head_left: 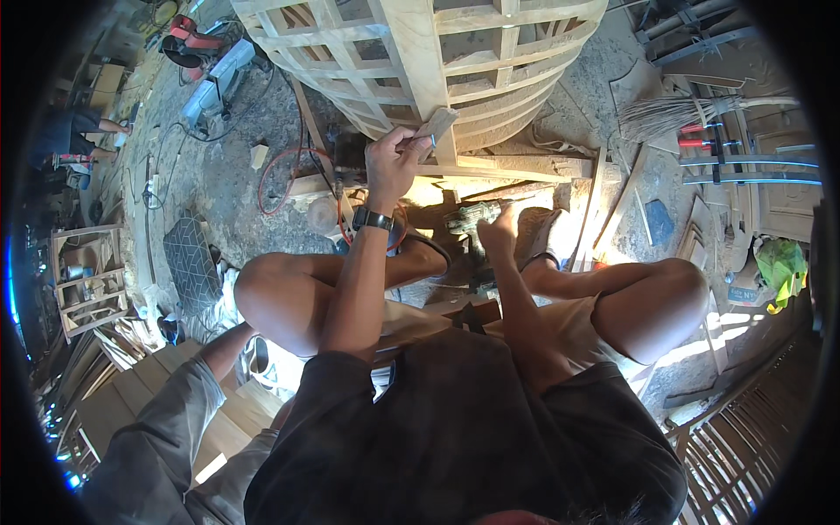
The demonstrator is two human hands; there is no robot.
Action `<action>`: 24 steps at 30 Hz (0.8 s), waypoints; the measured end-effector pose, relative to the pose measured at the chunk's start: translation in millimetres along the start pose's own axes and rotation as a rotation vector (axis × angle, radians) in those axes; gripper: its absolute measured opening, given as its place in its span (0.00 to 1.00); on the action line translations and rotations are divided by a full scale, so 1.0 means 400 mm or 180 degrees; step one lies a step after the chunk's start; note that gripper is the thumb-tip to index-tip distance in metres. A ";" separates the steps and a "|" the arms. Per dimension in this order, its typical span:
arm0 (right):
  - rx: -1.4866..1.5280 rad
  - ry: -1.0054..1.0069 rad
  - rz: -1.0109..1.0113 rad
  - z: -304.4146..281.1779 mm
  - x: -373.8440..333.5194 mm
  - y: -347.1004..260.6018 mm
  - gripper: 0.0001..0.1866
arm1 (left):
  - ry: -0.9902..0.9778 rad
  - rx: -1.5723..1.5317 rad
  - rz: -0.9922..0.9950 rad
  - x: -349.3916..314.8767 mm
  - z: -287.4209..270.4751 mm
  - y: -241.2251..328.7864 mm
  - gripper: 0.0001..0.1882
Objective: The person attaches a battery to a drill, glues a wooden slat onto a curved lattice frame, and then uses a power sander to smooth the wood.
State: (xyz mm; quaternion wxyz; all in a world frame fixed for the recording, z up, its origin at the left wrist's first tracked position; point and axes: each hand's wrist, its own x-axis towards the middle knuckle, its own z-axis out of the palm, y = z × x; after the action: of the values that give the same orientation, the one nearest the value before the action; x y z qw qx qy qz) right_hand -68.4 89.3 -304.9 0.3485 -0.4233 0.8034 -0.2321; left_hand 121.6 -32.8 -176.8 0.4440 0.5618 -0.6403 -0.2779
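Left hand (393, 164) pinches wood block (440, 122) by slat (418, 66) ahead; hold it steady. Right hand (498, 234), beside drill (472, 215): grip unclear.

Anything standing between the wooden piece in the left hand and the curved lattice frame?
Nothing visible does: the left hand holds the small wooden piece in front of the lower end of the lattice frame's broad slat. Whether they touch, I cannot tell.
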 end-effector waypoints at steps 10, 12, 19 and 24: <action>-0.0975 -0.0884 0.0174 0.189 0.019 0.209 0.28 | -0.0076 -0.0072 -0.0004 0.001 0.011 0.036 0.11; -0.0524 -0.0172 0.0250 0.183 -0.006 0.183 0.23 | -0.0047 -0.0108 0.0064 0.005 0.013 0.036 0.11; 0.0602 0.0217 0.0487 -0.001 -0.124 0.008 0.23 | -0.0062 -0.0240 -0.0183 -0.012 -0.001 0.019 0.10; 0.1796 0.0150 0.0021 -0.074 -0.189 0.044 0.21 | -0.0003 -0.0167 -0.0139 -0.011 0.004 0.015 0.09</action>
State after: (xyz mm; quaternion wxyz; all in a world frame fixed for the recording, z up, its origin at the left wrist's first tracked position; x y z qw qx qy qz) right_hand -69.8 164.6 -270.0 0.4346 -0.3014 0.7163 -0.4552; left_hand 117.2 -27.5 -173.5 0.4521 0.5638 -0.6205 -0.3045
